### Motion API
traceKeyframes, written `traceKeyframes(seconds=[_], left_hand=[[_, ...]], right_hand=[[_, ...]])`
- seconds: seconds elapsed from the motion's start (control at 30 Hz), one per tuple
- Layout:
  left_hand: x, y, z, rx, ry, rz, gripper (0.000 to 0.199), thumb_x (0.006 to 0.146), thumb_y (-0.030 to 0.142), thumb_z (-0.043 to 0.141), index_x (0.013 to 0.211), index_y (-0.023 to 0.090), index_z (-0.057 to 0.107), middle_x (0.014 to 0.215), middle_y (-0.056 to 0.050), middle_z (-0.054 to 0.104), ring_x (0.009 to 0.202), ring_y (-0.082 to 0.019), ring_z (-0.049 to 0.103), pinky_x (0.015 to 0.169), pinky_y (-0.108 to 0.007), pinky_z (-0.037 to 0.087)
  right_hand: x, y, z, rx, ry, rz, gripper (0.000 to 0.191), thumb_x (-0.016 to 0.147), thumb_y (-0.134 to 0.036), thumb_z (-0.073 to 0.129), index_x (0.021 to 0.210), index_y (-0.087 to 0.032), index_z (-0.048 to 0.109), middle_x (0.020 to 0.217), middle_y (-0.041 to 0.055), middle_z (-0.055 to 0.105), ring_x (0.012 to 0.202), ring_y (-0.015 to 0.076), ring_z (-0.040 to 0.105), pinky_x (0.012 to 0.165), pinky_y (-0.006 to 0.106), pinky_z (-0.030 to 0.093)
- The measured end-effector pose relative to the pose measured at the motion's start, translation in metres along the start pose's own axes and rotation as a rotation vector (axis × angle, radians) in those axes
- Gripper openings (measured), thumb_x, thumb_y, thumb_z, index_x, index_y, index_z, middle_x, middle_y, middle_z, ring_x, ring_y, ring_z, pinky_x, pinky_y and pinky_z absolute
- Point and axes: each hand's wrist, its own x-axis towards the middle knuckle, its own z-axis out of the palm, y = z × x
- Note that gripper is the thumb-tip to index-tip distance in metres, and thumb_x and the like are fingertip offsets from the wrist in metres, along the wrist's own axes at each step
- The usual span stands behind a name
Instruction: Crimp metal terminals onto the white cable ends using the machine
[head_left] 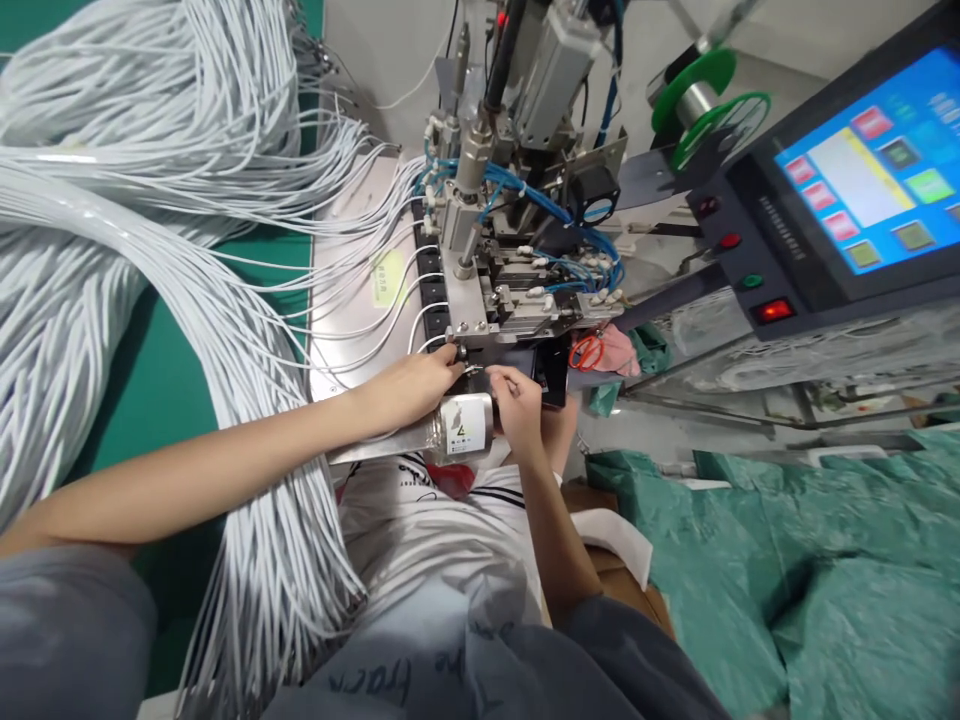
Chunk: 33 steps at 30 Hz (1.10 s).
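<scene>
My left hand (pixel 416 388) reaches across the metal plate to the front of a benchtop machine (pixel 466 305). Its fingertips are closed on the end of a white cable, mostly hidden by the hand. Between my two hands shows a small shiny metallic tip (pixel 472 370), too small to name. My right hand (pixel 517 405) is pinched just right of that tip; what it grips, if anything, cannot be made out. Several white cables (pixel 390 335) run over the plate into black blocks (pixel 433 295) along the machine's left side. Just below my hands sits a metal box with a white label (pixel 463 425).
Thick bundles of white cable (pixel 165 240) cover the green tabletop (pixel 184 345) at left. A lit control screen (pixel 874 170) and a green spool (pixel 694 100) stand at right. Orange-handled scissors (pixel 586 350) lie beside the machine. Green sheeting (pixel 750 540) lies at lower right.
</scene>
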Motion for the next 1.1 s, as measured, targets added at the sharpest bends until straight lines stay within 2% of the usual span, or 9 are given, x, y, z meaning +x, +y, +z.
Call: traceKeyframes(seconds=[0.27,0.37,0.47,0.7,0.83,1.0,1.1], left_hand=[[0.002,0.002,0.002,0.061,-0.045,0.019,0.025,0.085,0.008,0.039,0.103,0.010,0.055,0.091,-0.008,0.053,0.057,-0.012,0.056,0.054,-0.025,0.044],[0.002,0.001,0.003,0.047,-0.026,0.047,0.035,0.084,0.008,0.039,0.118,0.009,0.050,0.093,-0.009,0.054,0.062,-0.014,0.058,0.056,-0.026,0.046],[0.001,0.000,0.005,0.031,-0.008,0.043,0.043,0.086,0.010,0.039,0.128,0.014,0.044,0.094,-0.008,0.053,0.062,-0.014,0.058,0.056,-0.026,0.045],[0.002,-0.001,0.006,0.072,-0.024,0.013,0.040,0.087,0.012,0.040,0.125,0.019,0.049,0.092,-0.007,0.052,0.062,-0.014,0.057,0.056,-0.025,0.043],[0.001,0.000,0.006,0.078,-0.046,0.006,0.042,0.088,0.013,0.038,0.128,0.019,0.047,0.094,-0.008,0.051,0.065,-0.015,0.058,0.058,-0.026,0.044],[0.001,0.001,0.005,0.167,-0.006,-0.005,0.046,0.086,0.010,0.038,0.130,0.020,0.047,0.093,-0.010,0.052,0.071,-0.019,0.059,0.055,-0.027,0.043],[-0.001,0.005,0.000,0.204,0.007,-0.015,0.038,0.083,0.008,0.041,0.117,0.016,0.058,0.087,-0.010,0.055,0.074,-0.020,0.059,0.054,-0.026,0.041]], right_hand=[[0.011,-0.003,0.011,0.119,-0.080,0.135,0.017,0.073,-0.034,0.058,0.068,-0.017,0.059,0.060,-0.0012,0.055,0.058,0.0123,0.050,0.056,0.024,0.041],[0.013,-0.003,0.010,0.129,-0.113,0.163,0.018,0.074,-0.035,0.058,0.068,-0.018,0.057,0.059,-0.0019,0.052,0.055,0.0112,0.046,0.051,0.023,0.037],[0.016,-0.002,0.008,0.132,-0.151,0.171,0.018,0.074,-0.035,0.057,0.068,-0.018,0.056,0.058,-0.0024,0.051,0.053,0.0104,0.044,0.050,0.023,0.035],[0.018,-0.002,0.009,0.177,-0.210,0.227,0.020,0.073,-0.036,0.058,0.065,-0.019,0.052,0.056,-0.0042,0.046,0.049,0.0090,0.039,0.048,0.023,0.031],[0.018,0.004,0.010,0.192,-0.211,0.206,0.022,0.075,-0.038,0.055,0.066,-0.019,0.051,0.055,-0.0045,0.045,0.049,0.0086,0.038,0.047,0.022,0.030],[0.024,0.014,0.013,0.152,-0.248,0.132,0.025,0.078,-0.042,0.052,0.067,-0.019,0.048,0.056,-0.0051,0.042,0.049,0.0086,0.036,0.047,0.021,0.030],[0.024,0.016,0.016,0.135,-0.260,0.113,0.031,0.078,-0.047,0.051,0.064,-0.020,0.044,0.051,-0.0070,0.033,0.047,0.0085,0.031,0.044,0.021,0.026]])
